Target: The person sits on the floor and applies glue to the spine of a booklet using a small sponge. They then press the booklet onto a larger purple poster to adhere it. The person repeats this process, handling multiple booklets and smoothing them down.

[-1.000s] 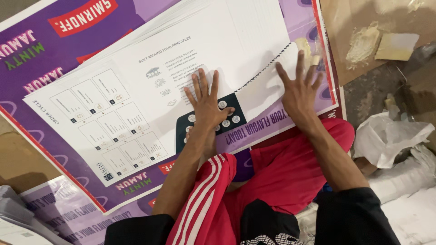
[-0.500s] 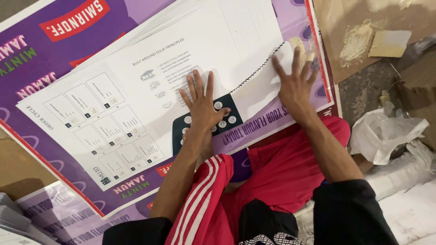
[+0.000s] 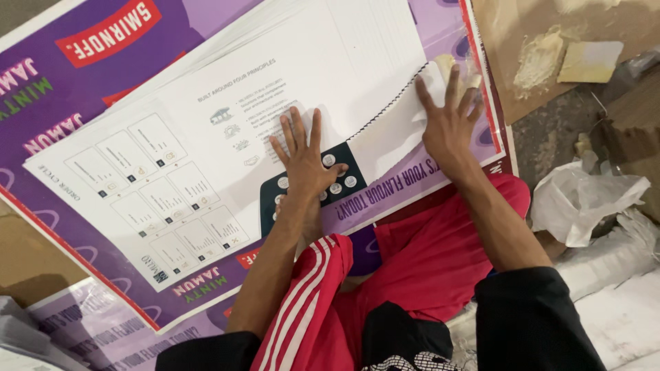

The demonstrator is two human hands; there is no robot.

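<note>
Since both hands lie flat, fingers spread, nothing clamped: left hand (image 3: pixel 307 161) mid-frame and right hand (image 3: pixel 450 124) upper right press thin, floppy printed sheets (image 3: pixel 227 117); prob. light, creases easily, best lifted by edges.

Paper stack (image 3: pixel 275 103) atop poster board (image 3: pixel 89 75)

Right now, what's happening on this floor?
A person sitting in red trousers presses both hands flat on a stack of white printed sheets lying on a purple poster board. The left hand pins the sheet near a dark printed panel; the right hand flattens the corner along a perforated edge.
</note>
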